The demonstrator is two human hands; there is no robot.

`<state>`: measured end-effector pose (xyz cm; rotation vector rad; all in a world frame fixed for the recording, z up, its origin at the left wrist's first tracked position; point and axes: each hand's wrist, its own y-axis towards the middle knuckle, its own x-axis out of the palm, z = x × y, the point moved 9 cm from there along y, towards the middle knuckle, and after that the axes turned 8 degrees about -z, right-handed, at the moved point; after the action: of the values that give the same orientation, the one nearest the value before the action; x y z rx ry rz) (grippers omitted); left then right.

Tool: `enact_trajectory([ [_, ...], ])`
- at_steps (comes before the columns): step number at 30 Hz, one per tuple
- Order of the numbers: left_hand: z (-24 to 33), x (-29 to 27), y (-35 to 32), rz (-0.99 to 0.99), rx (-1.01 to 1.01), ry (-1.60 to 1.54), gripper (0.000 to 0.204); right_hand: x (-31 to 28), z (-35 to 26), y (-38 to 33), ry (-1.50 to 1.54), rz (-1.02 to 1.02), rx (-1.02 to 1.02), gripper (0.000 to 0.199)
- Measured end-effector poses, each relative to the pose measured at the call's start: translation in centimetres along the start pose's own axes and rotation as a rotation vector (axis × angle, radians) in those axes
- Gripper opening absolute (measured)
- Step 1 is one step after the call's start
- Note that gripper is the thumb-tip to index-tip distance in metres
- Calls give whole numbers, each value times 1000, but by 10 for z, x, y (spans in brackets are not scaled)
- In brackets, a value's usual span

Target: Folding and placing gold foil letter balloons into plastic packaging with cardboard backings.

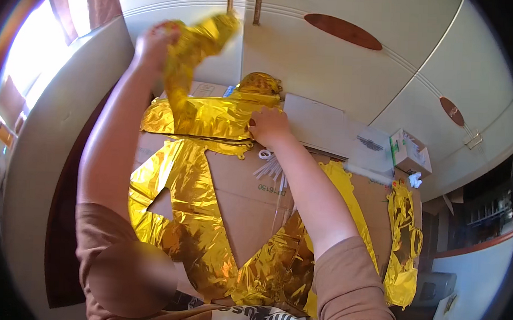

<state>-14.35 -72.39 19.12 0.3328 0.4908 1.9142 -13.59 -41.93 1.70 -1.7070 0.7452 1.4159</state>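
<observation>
My left hand (157, 44), raised at the upper left and slightly smeared, is closed on a flat gold foil balloon (199, 46). That shiny piece hangs down in folds over other gold foil lying on the cardboard. My right hand (269, 128) rests lower, its fingers curled at the right part of a flat gold foil balloon (215, 115); its fingertips are partly hidden. Nearer to me spreads a large angular gold foil balloon (191, 214), with more gold foil (272, 263) to its right. A rounded gold piece (260, 84) lies behind my right hand.
Beneath everything lies brown cardboard (240, 199). Thin white straws (271, 167) sit beside my right forearm. On the right are a narrow gold balloon (402, 240), a small open box (410, 152) and crumpled white tissue (415, 179). Pale cabinet doors (341, 66) stand close behind.
</observation>
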Motion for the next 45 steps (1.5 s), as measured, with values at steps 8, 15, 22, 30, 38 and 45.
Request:
enact_trajectory([
  [8, 293, -141, -29, 43, 185, 386, 67, -2, -2, 4, 27, 227, -45, 39],
  [15, 295, -53, -111, -629, 390, 155, 62, -184, -42, -183, 285, 987, -525, 64],
  [22, 356, 104, -242, -622, 257, 231, 57, -298, -115, -340, 334, 513, -691, 69],
  [30, 367, 101, -329, -270, 650, -83, 20, -283, -18, -388, 589, 311, -450, 24],
  [38, 126, 248, -466, -853, -1204, -1114, 100, -254, -50, -523, -180, 555, -521, 14],
  [45, 72, 331, -400, -786, -1071, -605, 32, -181, -75, -590, -373, 666, -554, 17],
])
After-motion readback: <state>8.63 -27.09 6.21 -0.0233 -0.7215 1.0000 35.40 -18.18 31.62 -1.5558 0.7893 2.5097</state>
